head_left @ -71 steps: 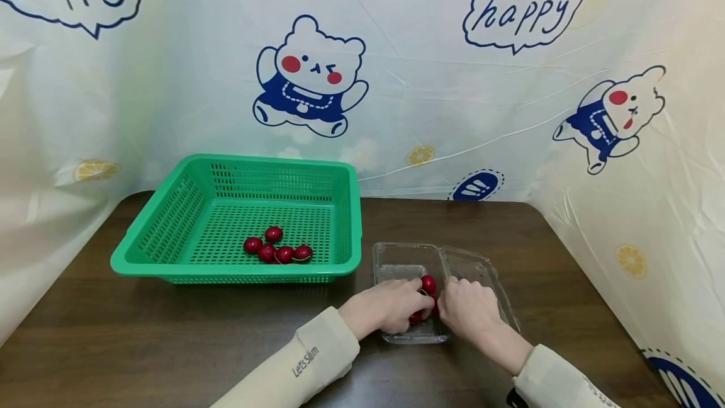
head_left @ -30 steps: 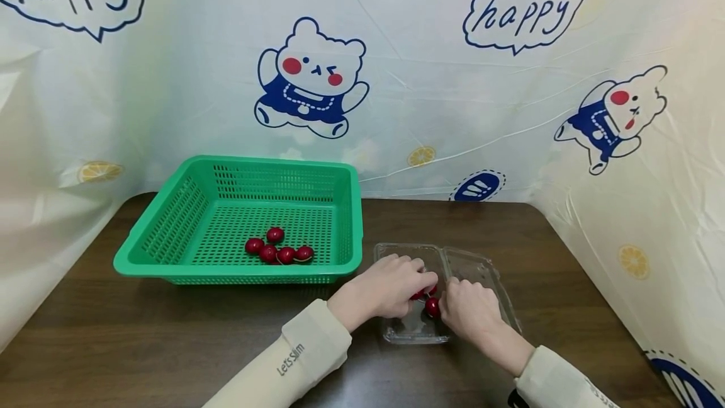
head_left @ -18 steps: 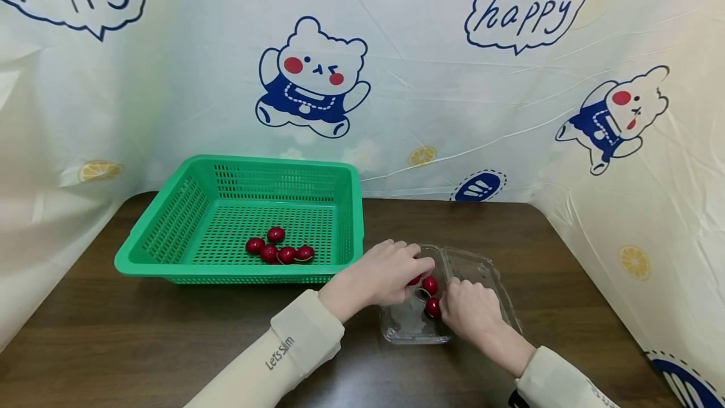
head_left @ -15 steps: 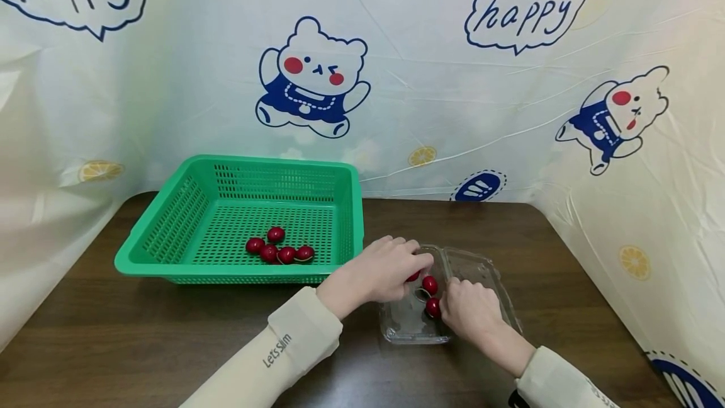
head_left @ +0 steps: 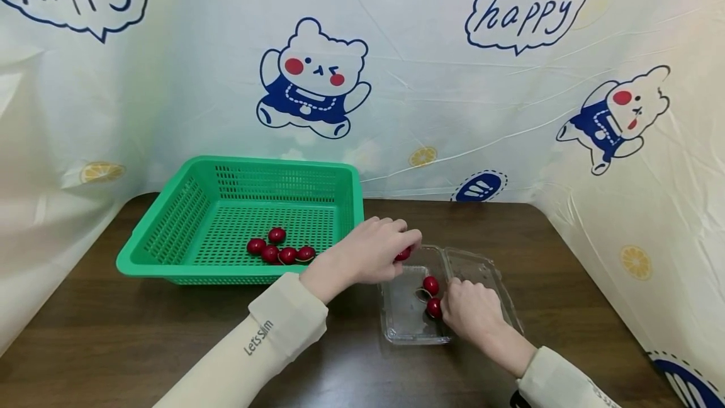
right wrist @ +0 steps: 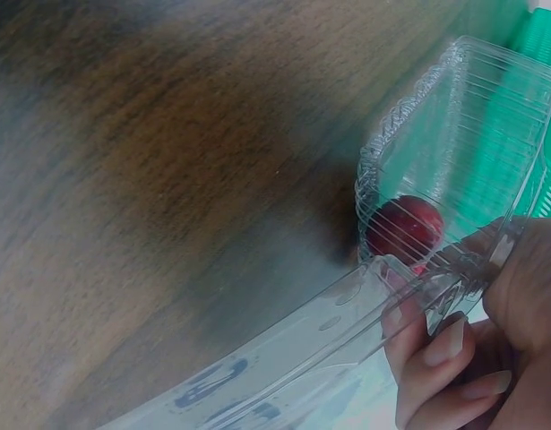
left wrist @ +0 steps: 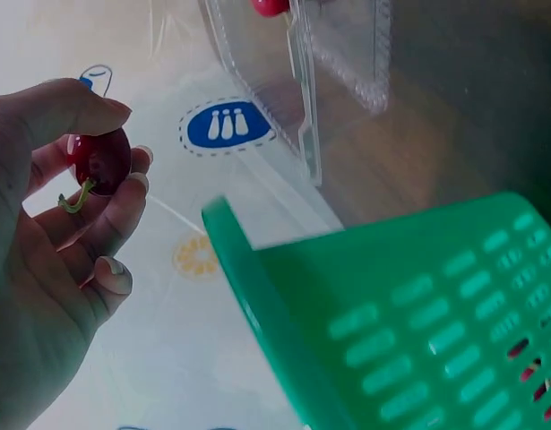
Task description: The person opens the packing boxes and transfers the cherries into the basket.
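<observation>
My left hand (head_left: 368, 250) pinches a dark red cherry (left wrist: 103, 161) with a short green stem between thumb and fingers, raised between the green basket and the clear plastic box. The clear box (head_left: 404, 335) stands on the table with its lid (head_left: 481, 263) folded out to the right. Two cherries (head_left: 431, 285) lie in its base, one with a curved stem. My right hand (head_left: 472, 310) grips the box at the hinge edge between base and lid; the right wrist view shows its fingers curled round the plastic, with a cherry (right wrist: 405, 228) just inside.
A green perforated basket (head_left: 238, 269) stands to the left at the back, holding several cherries (head_left: 270, 254) near its front side. The dark wooden table (head_left: 141, 345) ends at a printed plastic curtain (head_left: 419, 80) behind and at the sides.
My left hand has picked a cherry out of the clear box and moved up and left toward the basket. My right hand has stayed at the hinge edge.
</observation>
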`<state>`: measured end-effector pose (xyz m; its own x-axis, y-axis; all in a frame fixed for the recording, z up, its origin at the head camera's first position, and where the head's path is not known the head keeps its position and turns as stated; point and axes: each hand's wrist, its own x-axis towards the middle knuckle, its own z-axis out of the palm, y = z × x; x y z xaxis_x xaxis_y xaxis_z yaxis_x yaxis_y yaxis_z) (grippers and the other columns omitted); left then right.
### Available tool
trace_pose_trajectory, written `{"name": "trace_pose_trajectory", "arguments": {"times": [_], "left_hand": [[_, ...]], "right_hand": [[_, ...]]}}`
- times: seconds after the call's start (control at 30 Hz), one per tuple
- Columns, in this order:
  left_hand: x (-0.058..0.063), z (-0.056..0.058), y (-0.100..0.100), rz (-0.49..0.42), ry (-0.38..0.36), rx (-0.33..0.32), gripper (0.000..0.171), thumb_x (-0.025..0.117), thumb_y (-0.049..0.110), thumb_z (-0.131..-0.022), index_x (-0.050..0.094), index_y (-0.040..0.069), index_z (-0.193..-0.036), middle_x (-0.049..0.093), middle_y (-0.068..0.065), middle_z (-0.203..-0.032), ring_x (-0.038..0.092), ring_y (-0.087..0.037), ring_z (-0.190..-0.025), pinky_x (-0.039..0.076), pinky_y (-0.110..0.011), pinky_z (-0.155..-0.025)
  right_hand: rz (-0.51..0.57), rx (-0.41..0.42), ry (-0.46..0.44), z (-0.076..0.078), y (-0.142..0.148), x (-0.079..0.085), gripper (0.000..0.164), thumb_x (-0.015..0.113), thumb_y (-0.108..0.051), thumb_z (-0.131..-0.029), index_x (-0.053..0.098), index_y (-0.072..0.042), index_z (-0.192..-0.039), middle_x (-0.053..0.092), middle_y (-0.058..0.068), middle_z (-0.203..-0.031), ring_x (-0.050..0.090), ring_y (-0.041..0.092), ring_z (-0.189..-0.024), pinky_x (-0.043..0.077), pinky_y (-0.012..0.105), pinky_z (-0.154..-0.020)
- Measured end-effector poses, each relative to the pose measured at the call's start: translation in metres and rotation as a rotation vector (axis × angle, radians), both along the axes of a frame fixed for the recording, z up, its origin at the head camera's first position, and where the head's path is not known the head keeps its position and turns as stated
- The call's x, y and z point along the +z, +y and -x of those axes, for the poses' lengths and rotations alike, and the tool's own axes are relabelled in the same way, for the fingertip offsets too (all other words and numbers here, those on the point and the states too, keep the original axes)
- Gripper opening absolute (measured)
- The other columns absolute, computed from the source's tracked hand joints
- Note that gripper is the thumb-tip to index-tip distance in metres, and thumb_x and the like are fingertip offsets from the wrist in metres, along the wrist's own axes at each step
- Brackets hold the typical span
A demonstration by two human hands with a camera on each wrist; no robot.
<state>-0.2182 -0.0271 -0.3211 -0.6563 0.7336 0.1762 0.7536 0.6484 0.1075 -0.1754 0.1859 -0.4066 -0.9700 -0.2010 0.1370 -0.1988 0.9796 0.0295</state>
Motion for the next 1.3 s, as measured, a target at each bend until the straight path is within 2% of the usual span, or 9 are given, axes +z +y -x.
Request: {"name": "trace_pose_trajectory", "arguments": {"times": [0.4, 0.63, 0.87, 1.1, 1.3], "left_hand": [[0.010, 0.007, -0.022, -0.010, -0.027, 0.030, 0.027, 0.070, 0.015, -0.081, 0.062, 0.016, -0.107, 0.067, -0.005, -0.095, 0.060, -0.020, -0.081, 0.054, -0.034, -0.072], [0.016, 0.007, -0.037, -0.044, -0.024, 0.045, 0.026, 0.071, 0.013, -0.082, 0.063, 0.014, -0.107, 0.066, -0.006, -0.093, 0.060, -0.020, -0.078, 0.054, -0.036, -0.073], [0.022, 0.010, -0.058, -0.051, -0.011, 0.096, 0.025, 0.069, 0.010, -0.082, 0.063, 0.013, -0.106, 0.065, -0.006, -0.094, 0.059, -0.021, -0.078, 0.054, -0.040, -0.074], [0.025, 0.012, -0.079, -0.051, 0.023, 0.125, 0.024, 0.069, 0.010, -0.081, 0.063, 0.011, -0.105, 0.064, -0.008, -0.090, 0.057, -0.022, -0.075, 0.053, -0.041, -0.071], [0.020, 0.013, -0.092, -0.067, 0.013, 0.159, 0.023, 0.070, 0.010, -0.081, 0.062, 0.012, -0.103, 0.064, -0.008, -0.090, 0.056, -0.022, -0.074, 0.052, -0.041, -0.072]], "right_hand": [[0.008, 0.008, 0.017, 0.000, -0.001, 0.000, 0.026, 0.058, -0.017, -0.084, 0.053, -0.003, -0.062, 0.062, 0.016, -0.056, 0.059, 0.033, -0.048, 0.045, 0.045, -0.037], [0.008, 0.009, 0.008, 0.000, -0.001, 0.001, 0.026, 0.057, -0.016, -0.083, 0.052, -0.004, -0.062, 0.060, 0.015, -0.055, 0.057, 0.031, -0.046, 0.045, 0.045, -0.037], [0.003, 0.013, 0.018, -0.001, -0.001, 0.001, 0.025, 0.057, -0.016, -0.083, 0.052, -0.004, -0.062, 0.062, 0.016, -0.056, 0.059, 0.033, -0.047, 0.046, 0.046, -0.038], [0.005, 0.006, 0.011, -0.001, 0.000, 0.000, 0.024, 0.057, -0.016, -0.082, 0.052, -0.004, -0.062, 0.063, 0.017, -0.057, 0.059, 0.033, -0.048, 0.046, 0.047, -0.038], [0.001, 0.005, 0.005, 0.000, 0.000, 0.000, 0.024, 0.057, -0.016, -0.082, 0.052, -0.004, -0.062, 0.062, 0.016, -0.057, 0.059, 0.033, -0.048, 0.046, 0.046, -0.038]]}}
